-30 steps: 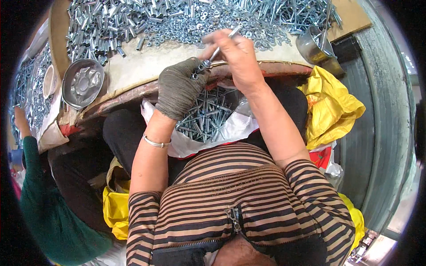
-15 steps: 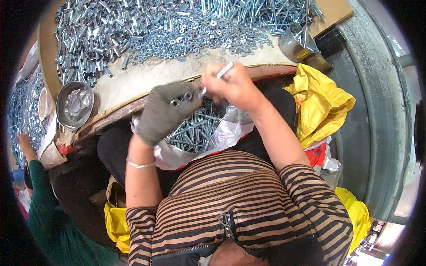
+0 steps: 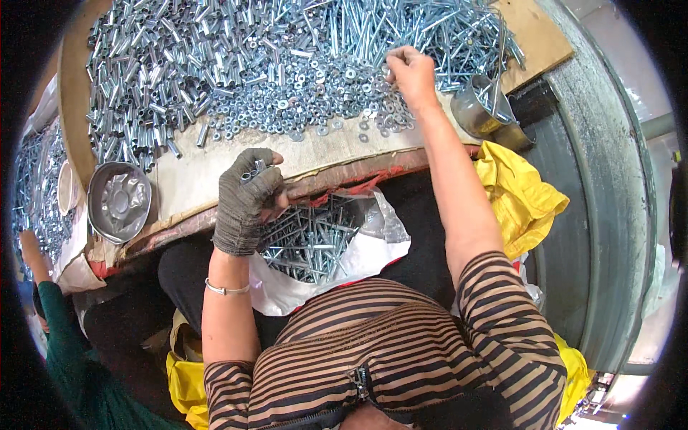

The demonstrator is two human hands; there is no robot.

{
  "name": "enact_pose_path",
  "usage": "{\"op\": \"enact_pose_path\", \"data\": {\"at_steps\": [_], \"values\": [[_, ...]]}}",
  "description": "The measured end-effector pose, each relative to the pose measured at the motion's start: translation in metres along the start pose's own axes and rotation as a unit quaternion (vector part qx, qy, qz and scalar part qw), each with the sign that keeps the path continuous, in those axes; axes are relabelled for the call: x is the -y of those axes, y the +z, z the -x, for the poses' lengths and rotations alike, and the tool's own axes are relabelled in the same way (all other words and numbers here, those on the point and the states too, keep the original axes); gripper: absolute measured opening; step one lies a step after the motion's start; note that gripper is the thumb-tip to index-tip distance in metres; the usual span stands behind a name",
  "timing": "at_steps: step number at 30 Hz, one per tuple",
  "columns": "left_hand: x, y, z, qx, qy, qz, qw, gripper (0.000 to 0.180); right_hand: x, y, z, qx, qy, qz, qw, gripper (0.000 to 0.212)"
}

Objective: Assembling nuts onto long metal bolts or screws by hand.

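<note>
Far left, we see a co-worker's hand (image 3: 32,249) at a heap of metal parts (image 3: 44,168). A metal bowl (image 3: 120,204) sits near the edge of the bench (image 3: 322,152), below piled tubes (image 3: 154,79). We note the gloved left hand (image 3: 246,197) at the bench edge, grip curled around a few small tubes (image 3: 255,171). Beside it, a white bag (image 3: 378,252) holds bolts (image 3: 309,240). The bare right hand (image 3: 414,75) is over washers (image 3: 393,107), fingertips drawn together; we cannot tell whether its grip has anything. Rightmost: a metal cup (image 3: 474,115), then yellow cloth (image 3: 522,197).
</note>
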State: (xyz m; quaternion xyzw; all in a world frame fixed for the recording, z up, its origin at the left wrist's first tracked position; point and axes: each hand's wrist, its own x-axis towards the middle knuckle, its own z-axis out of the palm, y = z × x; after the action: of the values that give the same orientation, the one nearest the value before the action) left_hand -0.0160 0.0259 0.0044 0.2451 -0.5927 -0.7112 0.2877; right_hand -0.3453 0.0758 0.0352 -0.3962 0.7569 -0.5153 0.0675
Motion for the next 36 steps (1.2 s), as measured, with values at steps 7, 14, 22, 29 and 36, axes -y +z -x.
{"op": "enact_pose_path", "data": {"at_steps": [7, 14, 22, 29, 36], "values": [[-0.006, -0.001, -0.008, -0.032, -0.057, 0.130, 0.989, 0.026, -0.017, 0.004, -0.041, 0.103, -0.252, 0.508, 0.818, 0.019], [-0.004, 0.001, -0.009, -0.071, -0.062, 0.224, 0.970, 0.027, -0.022, -0.012, -0.043, 0.070, -0.320, 0.473, 0.818, 0.013], [0.006, -0.004, -0.010, -0.058, -0.059, 0.281, 0.956, 0.029, 0.049, -0.013, 0.024, -0.102, -0.383, 0.173, 0.902, 0.010], [0.004, -0.013, -0.013, 0.008, -0.058, 0.396, 0.916, 0.030, 0.065, 0.033, 0.133, 0.113, -0.154, 0.002, 0.982, 0.009], [0.008, -0.023, -0.004, 0.019, -0.012, 0.448, 0.894, 0.035, 0.084, 0.040, 0.154, 0.165, -0.294, 0.121, 0.934, 0.006]]}}
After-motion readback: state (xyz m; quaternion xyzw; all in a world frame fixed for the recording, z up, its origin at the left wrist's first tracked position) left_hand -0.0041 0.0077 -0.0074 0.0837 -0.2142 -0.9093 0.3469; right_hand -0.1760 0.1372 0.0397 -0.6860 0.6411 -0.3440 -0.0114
